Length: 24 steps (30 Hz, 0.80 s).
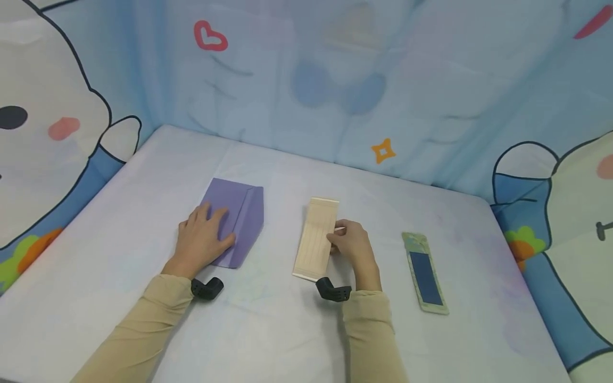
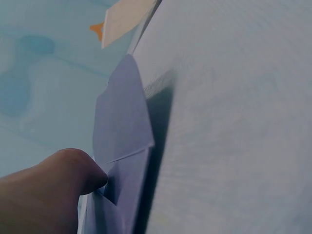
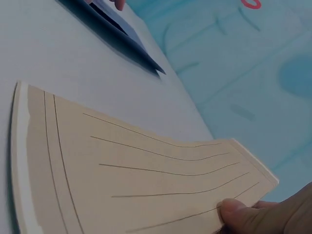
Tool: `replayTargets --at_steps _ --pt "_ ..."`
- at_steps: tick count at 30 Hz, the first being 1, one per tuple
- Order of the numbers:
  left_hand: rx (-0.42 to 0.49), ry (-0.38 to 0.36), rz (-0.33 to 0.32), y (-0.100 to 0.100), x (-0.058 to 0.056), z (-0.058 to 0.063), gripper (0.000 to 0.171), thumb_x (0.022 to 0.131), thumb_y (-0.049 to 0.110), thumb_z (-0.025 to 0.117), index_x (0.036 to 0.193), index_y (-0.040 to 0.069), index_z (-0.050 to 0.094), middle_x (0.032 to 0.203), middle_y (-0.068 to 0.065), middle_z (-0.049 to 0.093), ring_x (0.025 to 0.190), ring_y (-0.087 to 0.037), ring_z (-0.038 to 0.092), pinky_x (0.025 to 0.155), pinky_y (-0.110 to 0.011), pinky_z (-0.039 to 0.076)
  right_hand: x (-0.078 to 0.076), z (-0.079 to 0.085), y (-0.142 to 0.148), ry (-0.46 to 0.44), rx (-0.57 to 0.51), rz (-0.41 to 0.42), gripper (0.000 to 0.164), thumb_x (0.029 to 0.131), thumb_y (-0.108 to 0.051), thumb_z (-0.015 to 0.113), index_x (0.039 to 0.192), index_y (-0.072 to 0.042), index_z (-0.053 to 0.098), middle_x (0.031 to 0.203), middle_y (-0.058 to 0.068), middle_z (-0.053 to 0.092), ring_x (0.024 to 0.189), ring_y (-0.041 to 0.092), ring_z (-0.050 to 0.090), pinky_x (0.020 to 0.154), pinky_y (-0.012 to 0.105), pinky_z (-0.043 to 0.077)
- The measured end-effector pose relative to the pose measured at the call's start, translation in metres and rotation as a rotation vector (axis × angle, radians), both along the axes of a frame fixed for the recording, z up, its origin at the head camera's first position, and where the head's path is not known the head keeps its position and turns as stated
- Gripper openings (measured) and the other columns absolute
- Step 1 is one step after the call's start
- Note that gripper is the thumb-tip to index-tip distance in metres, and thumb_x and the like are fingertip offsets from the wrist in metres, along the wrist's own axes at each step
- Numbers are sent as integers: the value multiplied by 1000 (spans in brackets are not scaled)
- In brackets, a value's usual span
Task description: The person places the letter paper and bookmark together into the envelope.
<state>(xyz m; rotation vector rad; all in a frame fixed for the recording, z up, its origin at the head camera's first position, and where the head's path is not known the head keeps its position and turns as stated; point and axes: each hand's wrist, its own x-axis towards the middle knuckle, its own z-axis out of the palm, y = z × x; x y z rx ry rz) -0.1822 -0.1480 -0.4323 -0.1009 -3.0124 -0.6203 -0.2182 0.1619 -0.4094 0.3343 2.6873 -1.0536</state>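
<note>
A purple envelope lies on the left of the table, its flap side raised off the cloth in the left wrist view. My left hand rests on it with fingers spread, the thumb at the edge of its pocket. Near the middle is a strip of cream lined letter paper. My right hand pinches its right long edge between thumb and fingers. Ruled lines and a pale end band show on the paper in the right wrist view, where it bends upward toward the far end.
A slim green patterned pack with a dark blue panel lies right of my right hand. White cloth covers the table. A blue cartoon curtain hangs behind and at both sides.
</note>
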Motion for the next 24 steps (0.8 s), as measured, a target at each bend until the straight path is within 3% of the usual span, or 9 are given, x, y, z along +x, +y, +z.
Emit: replayTargets --at_steps 8,16,24 --pt "0 1 0 -1 -1 0 68 85 40 59 144 11 39 148 -29 29 135 -48 28 98 -64 29 -5 -4 10 -19 -188 -18 43 91 -12 62 131 -2 52 113 18 66 67 9 66 80 32 51" --pt "-10 9 5 -1 -2 0 68 85 40 59 144 12 39 148 -28 30 136 -47 28 97 -62 30 -7 -8 9 -12 -335 -61 45 90 -9 63 133 -4 51 115 19 63 66 8 66 67 24 55" --pt "-6 6 5 -2 -2 0 68 85 40 59 143 12 40 148 -28 30 136 -46 28 98 -62 30 -8 -8 0 20 -412 -114 52 89 -8 64 138 -10 46 112 16 62 68 9 65 68 25 56"
